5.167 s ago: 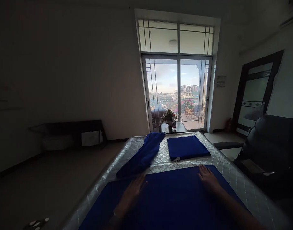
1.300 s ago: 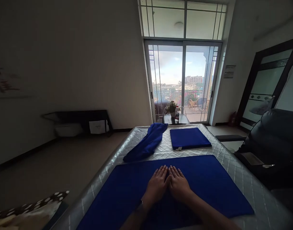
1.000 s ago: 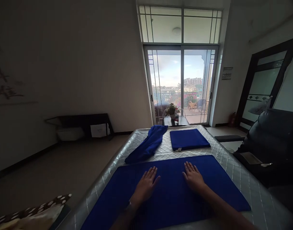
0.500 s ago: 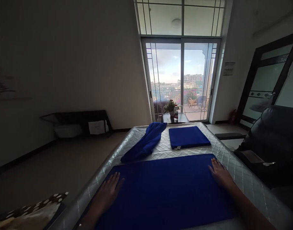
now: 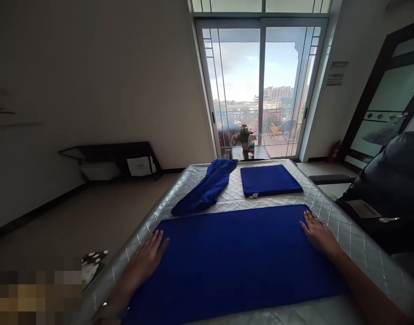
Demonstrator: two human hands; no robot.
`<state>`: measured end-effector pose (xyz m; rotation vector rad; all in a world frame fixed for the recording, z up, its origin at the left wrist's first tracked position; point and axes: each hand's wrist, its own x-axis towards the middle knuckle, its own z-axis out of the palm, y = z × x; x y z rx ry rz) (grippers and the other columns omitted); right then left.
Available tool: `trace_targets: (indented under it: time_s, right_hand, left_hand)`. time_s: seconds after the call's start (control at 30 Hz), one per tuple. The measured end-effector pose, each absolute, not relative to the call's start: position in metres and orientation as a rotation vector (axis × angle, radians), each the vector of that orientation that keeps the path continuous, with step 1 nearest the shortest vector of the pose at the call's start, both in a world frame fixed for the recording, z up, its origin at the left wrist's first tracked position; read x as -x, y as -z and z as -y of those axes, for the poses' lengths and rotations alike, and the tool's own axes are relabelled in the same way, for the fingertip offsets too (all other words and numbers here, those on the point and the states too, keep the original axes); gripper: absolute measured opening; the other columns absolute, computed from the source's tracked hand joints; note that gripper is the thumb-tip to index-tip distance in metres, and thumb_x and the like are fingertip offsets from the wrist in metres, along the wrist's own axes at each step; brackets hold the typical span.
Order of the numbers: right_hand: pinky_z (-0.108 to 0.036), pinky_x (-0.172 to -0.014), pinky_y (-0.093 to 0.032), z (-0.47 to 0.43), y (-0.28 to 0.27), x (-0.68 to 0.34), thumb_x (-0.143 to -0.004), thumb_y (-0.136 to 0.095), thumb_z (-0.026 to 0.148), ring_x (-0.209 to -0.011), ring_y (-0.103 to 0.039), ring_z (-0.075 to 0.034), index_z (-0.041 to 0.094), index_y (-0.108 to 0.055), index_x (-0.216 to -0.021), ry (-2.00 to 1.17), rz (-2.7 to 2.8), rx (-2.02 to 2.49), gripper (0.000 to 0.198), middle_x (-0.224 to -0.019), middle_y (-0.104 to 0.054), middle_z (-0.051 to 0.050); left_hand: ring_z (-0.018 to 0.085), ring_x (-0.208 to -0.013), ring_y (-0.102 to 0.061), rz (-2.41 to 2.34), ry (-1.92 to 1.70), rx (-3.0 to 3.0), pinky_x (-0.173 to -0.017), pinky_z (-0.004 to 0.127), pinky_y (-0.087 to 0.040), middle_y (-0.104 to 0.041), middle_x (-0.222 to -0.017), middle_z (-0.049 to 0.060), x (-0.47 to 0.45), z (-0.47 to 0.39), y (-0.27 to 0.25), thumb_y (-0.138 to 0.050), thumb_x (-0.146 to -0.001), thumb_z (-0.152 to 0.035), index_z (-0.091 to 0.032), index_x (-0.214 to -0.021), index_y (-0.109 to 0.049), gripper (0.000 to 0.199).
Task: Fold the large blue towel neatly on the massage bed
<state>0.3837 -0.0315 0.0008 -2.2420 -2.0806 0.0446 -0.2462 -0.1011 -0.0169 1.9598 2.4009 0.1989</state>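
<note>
A blue cloth [image 5: 234,257], folded into a flat rectangle, lies in front of me on a silver quilted surface [image 5: 223,206]. My left hand [image 5: 146,257] rests flat on its left edge, fingers stretched out. On its far right corner lies my right hand [image 5: 320,232], also flat with the fingers extended. Neither hand grips anything. Beyond the cloth, a smaller folded blue cloth [image 5: 270,179] with a white tag at its near edge sits to the right. A crumpled blue cloth [image 5: 207,187] stretches diagonally to its left.
A small dark table [image 5: 244,154] with a potted plant [image 5: 244,135] and a bottle [image 5: 251,145] stands past the far edge. Glass sliding doors [image 5: 261,90] rise behind it. A black chair [image 5: 389,180] is at the right. A dark rack [image 5: 112,162] stands along the left wall.
The view has tilted down slightly, so the scene sits higher. My left hand has shifted slightly outward along the cloth's left edge; my right hand stays near the far right corner.
</note>
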Motion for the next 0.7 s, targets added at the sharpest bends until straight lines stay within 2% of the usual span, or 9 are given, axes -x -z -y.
trace_targets:
  time_s: [0.1, 0.2, 0.4, 0.47, 0.53, 0.6, 0.7]
  right_hand:
    - [-0.045, -0.128, -0.02, 0.03, 0.001, -0.383, -0.102, -0.017, 0.045, -0.159, -0.017, -0.023, 0.007, -0.026, -0.161, -0.008, 2.087, 2.254, 0.071, -0.171, -0.022, -0.011]
    - [-0.046, -0.128, -0.02, 0.03, 0.004, -0.383, -0.102, -0.018, 0.042, -0.158, -0.017, -0.023, 0.006, -0.025, -0.161, 0.03, 2.109, 2.262, 0.069, -0.171, -0.022, -0.011]
    - [-0.05, -0.128, -0.02, 0.041, -0.01, -0.374, -0.1, -0.021, 0.031, -0.157, -0.024, -0.026, 0.003, -0.035, -0.157, 0.227, 2.061, 2.207, 0.065, -0.166, -0.033, -0.017]
    - [-0.049, -0.129, -0.018, 0.052, -0.021, -0.356, -0.099, -0.022, 0.026, -0.156, -0.025, -0.026, 0.004, -0.04, -0.155, 0.271, 2.102, 2.122, 0.063, -0.164, -0.036, -0.018]
    - [-0.048, -0.128, -0.02, 0.067, -0.029, -0.325, -0.099, -0.022, 0.025, -0.156, -0.025, -0.025, 0.008, -0.043, -0.154, 0.231, 2.181, 2.009, 0.061, -0.163, -0.039, -0.015]
    - [-0.048, -0.128, -0.024, 0.085, -0.031, -0.283, -0.101, -0.022, 0.031, -0.155, -0.028, -0.025, 0.011, -0.042, -0.155, 0.113, 2.295, 1.833, 0.061, -0.162, -0.04, -0.012]
    - [-0.047, -0.127, -0.026, 0.112, -0.022, -0.22, -0.103, -0.024, 0.048, -0.155, -0.025, -0.026, 0.02, -0.034, -0.16, -0.112, 2.453, 1.601, 0.064, -0.165, -0.031, -0.006]
  left_hand:
    - [0.027, -0.159, -0.018, -2.408, -0.205, -1.862, -0.13, 0.051, -0.02, -0.022, -0.171, 0.013, 0.242, 0.102, 0.013, -0.018, -0.098, -0.059, -0.008, -0.16, -0.021, 0.08]
    - [0.027, -0.159, -0.018, -2.405, -0.226, -1.862, -0.13, 0.051, -0.019, -0.024, -0.17, 0.013, 0.241, 0.102, 0.012, -0.02, -0.097, -0.06, -0.007, -0.16, -0.023, 0.082]
    - [0.03, -0.156, -0.027, -2.461, -0.328, -2.028, -0.13, 0.049, -0.024, -0.035, -0.166, 0.018, 0.208, 0.105, -0.005, -0.021, -0.099, -0.058, -0.002, -0.154, -0.039, 0.08]
    - [0.028, -0.155, -0.031, -2.349, -0.379, -2.214, -0.129, 0.047, -0.027, -0.041, -0.164, 0.016, 0.175, 0.112, -0.012, -0.023, -0.101, -0.057, -0.007, -0.153, -0.043, 0.075]
    - [0.025, -0.153, -0.036, -2.133, -0.4, -2.406, -0.128, 0.046, -0.032, -0.042, -0.164, 0.009, 0.134, 0.122, -0.014, -0.026, -0.102, -0.058, -0.018, -0.154, -0.043, 0.068]
    - [0.025, -0.152, -0.039, -1.908, -0.387, -2.514, -0.126, 0.047, -0.037, -0.042, -0.164, 0.006, 0.092, 0.132, -0.01, -0.03, -0.102, -0.06, -0.026, -0.155, -0.041, 0.065]
    - [0.026, -0.153, -0.037, -1.699, -0.413, -2.558, -0.125, 0.051, -0.039, -0.038, -0.165, 0.006, 0.041, 0.143, -0.002, -0.031, -0.102, -0.059, -0.028, -0.158, -0.034, 0.064]
